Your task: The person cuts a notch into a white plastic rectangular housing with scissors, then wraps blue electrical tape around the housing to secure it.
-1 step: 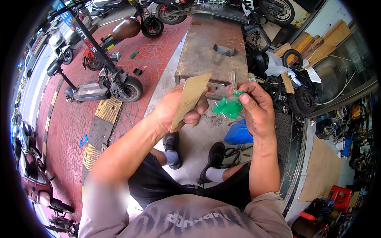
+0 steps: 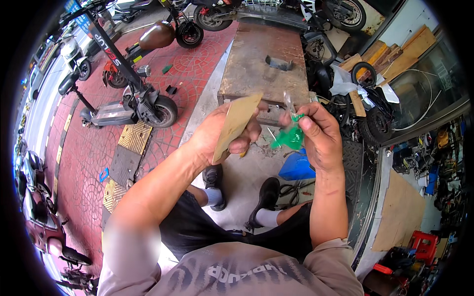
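A: How do the hands stand?
B: The left hand (image 2: pixel 208 129) has a tan card (image 2: pixel 236 127), tilted upright, with the fingers curled at its right side; the thumb I cannot tell, because the card covers it. The right hand (image 2: pixel 322 133) pinches a clear bag with green contents (image 2: pixel 291 138) between thumb and forefinger. The bag hangs in front of the body, to the right of the card and apart from it.
A: How is this handled well?
B: I would make the pinch firm and high on the plastic, so that nothing drops out. A thin pale pin (image 2: pixel 273 137) shows beside the green; I cannot tell if it is inside, so better the fingertips avoid its end. The card should be held lightly, without bending.
A: What is around, and what is in the way?
B: Ahead stands a worktop (image 2: pixel 261 42) with a dark curved piece (image 2: pixel 279 62) on it. Under the bag, near the right shoe (image 2: pixel 266 197), are a blue tray-like object (image 2: pixel 297 166) and a black cable-like loop (image 2: pixel 295 195); a small part falling there would be hard to find. The scooter (image 2: pixel 116 112) at left is well apart and blocks nothing.
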A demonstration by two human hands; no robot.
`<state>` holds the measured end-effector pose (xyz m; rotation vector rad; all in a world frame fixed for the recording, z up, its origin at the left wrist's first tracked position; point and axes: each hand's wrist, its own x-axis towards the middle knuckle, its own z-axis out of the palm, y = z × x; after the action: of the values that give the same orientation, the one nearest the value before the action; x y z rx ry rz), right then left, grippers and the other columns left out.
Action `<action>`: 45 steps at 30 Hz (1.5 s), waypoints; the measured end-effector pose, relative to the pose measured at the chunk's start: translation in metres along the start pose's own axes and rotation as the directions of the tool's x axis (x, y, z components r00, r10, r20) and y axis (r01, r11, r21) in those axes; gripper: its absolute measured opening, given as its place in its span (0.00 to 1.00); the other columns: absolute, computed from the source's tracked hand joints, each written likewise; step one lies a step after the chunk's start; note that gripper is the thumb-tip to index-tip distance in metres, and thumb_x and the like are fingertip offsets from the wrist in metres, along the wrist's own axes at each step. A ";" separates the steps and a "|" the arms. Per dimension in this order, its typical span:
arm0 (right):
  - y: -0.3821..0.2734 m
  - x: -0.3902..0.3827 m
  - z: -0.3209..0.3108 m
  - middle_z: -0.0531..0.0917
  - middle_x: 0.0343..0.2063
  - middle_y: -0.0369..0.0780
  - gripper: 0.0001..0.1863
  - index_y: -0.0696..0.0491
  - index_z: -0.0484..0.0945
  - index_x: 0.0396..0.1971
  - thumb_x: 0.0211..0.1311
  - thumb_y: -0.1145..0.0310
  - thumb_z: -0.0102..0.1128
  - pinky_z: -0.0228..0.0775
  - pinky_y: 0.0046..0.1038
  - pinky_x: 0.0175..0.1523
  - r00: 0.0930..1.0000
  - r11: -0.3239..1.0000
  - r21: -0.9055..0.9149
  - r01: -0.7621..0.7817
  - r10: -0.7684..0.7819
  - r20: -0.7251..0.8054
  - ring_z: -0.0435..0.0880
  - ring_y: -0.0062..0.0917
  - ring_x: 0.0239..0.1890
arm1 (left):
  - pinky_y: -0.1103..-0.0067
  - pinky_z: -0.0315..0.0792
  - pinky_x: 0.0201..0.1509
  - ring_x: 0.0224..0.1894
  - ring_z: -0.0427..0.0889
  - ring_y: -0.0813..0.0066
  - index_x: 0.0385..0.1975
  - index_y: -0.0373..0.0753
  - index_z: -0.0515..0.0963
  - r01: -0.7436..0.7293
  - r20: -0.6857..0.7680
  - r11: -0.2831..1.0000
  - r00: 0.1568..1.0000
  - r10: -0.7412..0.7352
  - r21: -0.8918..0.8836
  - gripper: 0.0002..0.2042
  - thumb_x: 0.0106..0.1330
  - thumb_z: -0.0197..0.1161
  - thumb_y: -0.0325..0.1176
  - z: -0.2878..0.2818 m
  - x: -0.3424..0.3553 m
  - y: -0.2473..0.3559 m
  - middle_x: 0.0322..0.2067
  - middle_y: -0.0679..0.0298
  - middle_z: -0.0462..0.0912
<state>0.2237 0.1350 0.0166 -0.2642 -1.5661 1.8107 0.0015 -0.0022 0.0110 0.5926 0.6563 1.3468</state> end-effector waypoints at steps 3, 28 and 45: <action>-0.013 0.000 -0.005 0.85 0.34 0.36 0.08 0.58 0.79 0.45 0.76 0.70 0.64 0.75 0.24 0.51 0.991 0.994 0.067 -0.091 0.083 0.105 0.85 0.21 0.41 | 0.84 0.65 0.20 0.20 0.74 0.80 0.67 0.36 0.74 -0.115 -0.088 0.976 0.987 0.133 0.187 0.21 0.80 0.61 0.39 0.023 0.000 0.009 0.34 0.59 0.84; 0.023 -0.005 0.036 0.85 0.49 0.43 0.15 0.64 0.83 0.51 0.72 0.70 0.63 0.71 0.30 0.61 0.956 0.932 -0.360 0.029 -0.131 -0.263 0.81 0.30 0.52 | 0.79 0.70 0.34 0.32 0.76 0.84 0.32 0.38 0.83 -0.243 -0.146 0.911 0.941 0.304 0.333 0.12 0.70 0.74 0.39 0.025 0.032 -0.036 0.27 0.72 0.81; 0.033 0.013 0.021 0.85 0.39 0.50 0.16 0.57 0.82 0.46 0.70 0.59 0.69 0.79 0.44 0.46 0.967 0.980 -0.188 -0.069 0.019 -0.255 0.85 0.46 0.42 | 0.76 0.74 0.38 0.35 0.80 0.76 0.30 0.34 0.78 -0.268 -0.215 0.890 0.907 0.362 0.368 0.08 0.65 0.72 0.29 0.026 0.024 -0.030 0.29 0.64 0.82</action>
<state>0.1899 0.1263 -0.0051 -0.6028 -1.5642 1.5848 0.0428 0.0178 0.0050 0.8162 1.0658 1.6612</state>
